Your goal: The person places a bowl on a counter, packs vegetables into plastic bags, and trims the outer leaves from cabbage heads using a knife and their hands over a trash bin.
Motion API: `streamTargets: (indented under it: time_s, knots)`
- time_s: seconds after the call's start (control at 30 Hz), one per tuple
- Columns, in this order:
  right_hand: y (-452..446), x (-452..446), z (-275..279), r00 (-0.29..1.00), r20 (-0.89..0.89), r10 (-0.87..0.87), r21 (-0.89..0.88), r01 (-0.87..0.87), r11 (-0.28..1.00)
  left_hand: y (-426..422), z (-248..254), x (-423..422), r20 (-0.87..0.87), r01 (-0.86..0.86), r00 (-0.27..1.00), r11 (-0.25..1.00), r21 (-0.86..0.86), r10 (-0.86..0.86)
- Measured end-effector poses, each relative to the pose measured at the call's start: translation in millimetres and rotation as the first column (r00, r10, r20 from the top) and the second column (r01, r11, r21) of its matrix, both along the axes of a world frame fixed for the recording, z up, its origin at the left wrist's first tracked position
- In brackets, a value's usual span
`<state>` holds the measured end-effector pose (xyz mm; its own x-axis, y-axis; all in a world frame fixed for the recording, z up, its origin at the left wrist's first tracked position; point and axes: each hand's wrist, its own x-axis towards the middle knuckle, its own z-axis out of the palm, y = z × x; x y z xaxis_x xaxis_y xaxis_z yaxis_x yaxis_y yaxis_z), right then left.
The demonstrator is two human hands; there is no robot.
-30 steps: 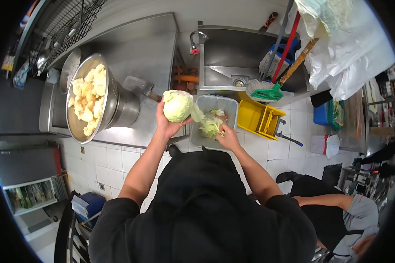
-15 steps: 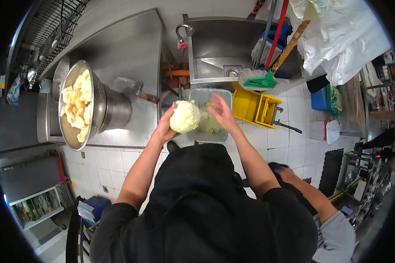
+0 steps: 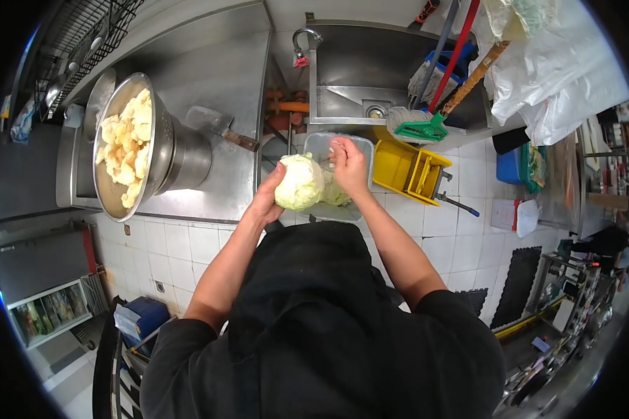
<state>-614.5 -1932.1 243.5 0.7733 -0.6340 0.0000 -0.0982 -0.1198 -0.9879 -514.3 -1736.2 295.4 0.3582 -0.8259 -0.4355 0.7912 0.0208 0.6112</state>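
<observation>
My left hand is wrapped round the side of a round, pale green head of cabbage. My right hand is just right of the cabbage, its fingers curled together; whatever they may pinch is too small to make out. Below both hands stands a clear plastic bin with pale green leaf scraps inside, partly hidden by the cabbage and my right hand.
On the steel counter at left, a metal colander of pale yellowish chunks rests tilted on a steel pot. A cleaver lies beside it. Ahead is a sink; right are a yellow mop bucket and a green-headed broom.
My right hand's fingers have gone from spread to curled together. The cabbage stays in my left hand. The co-worker's arm at lower right has left the view.
</observation>
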Motion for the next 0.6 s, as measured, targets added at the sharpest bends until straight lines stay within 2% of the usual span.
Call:
streamTargets:
  time_s: [0.03,0.07,0.1,0.13,0.17,0.2,0.23,0.27,0.33,0.37,0.43,0.57,0.6]
  knots:
    - [-3.8,-2.8,-20.3,0.992,-0.106,-0.064,-0.029,0.061,0.998,0.7,4.3,-1.1,-0.007,-0.032,0.999,0.999,-0.023,0.031]
    - [-5.8,-11.7,-38.6,0.992,-0.107,-0.061,-0.03,0.058,0.998,3.1,3.4,-0.3,-0.008,-0.035,0.999,0.999,-0.024,0.034]
    - [-5.9,-23.8,-55.6,0.98,-0.199,-0.014,-0.435,-0.075,0.897,6.7,1.9,1.7,-0.017,-0.054,0.998,0.998,-0.044,0.053]
    - [-3.4,-29.4,-63.0,0.955,-0.297,-0.01,-0.744,-0.225,0.629,9.8,1.3,4.3,-0.024,-0.074,0.997,0.995,-0.063,0.073]
    - [0.0,-27.5,-49.5,0.955,-0.295,-0.006,-0.744,-0.226,0.629,10.8,2.0,6.8,-0.022,-0.078,0.997,0.995,-0.061,0.077]
    - [1.0,-27.1,-35.6,0.98,-0.176,0.089,-0.493,-0.166,0.854,10.9,2.1,9.1,0.051,-0.096,0.994,0.992,-0.083,0.1]
    - [3.8,-27.9,-11.1,0.99,-0.033,0.136,-0.171,-0.139,0.975,11.6,2.2,9.6,0.119,-0.113,0.985,0.988,-0.105,0.125]
    - [9.7,-32.4,20.1,0.989,-0.037,0.141,-0.169,-0.145,0.975,11.4,5.1,9.3,0.114,-0.118,0.985,0.988,-0.102,0.13]
    - [23.5,-38.9,82.2,0.958,0.074,0.278,-0.019,-0.277,0.961,8.0,15.6,10.1,0.171,-0.123,0.975,0.984,-0.128,0.144]
    - [27.2,-37.9,94.7,0.959,0.073,0.276,-0.02,-0.275,0.961,7.1,16.8,9.8,0.17,-0.12,0.975,0.984,-0.13,0.141]
    - [34.1,-35.0,109.1,0.879,0.201,0.433,-0.4,-0.33,0.855,3.9,18.7,10.0,0.121,-0.144,0.978,0.973,-0.18,0.167]
    - [37.1,-24.2,102.1,0.885,0.211,0.416,-0.417,-0.304,0.857,10.2,11.0,12.2,0.075,-0.145,0.984,0.968,-0.206,0.163]
    - [34.7,-18.4,100.2,0.875,0.217,0.432,-0.42,-0.316,0.851,17.8,4.4,13.4,0.028,-0.126,0.991,0.981,-0.15,0.131]
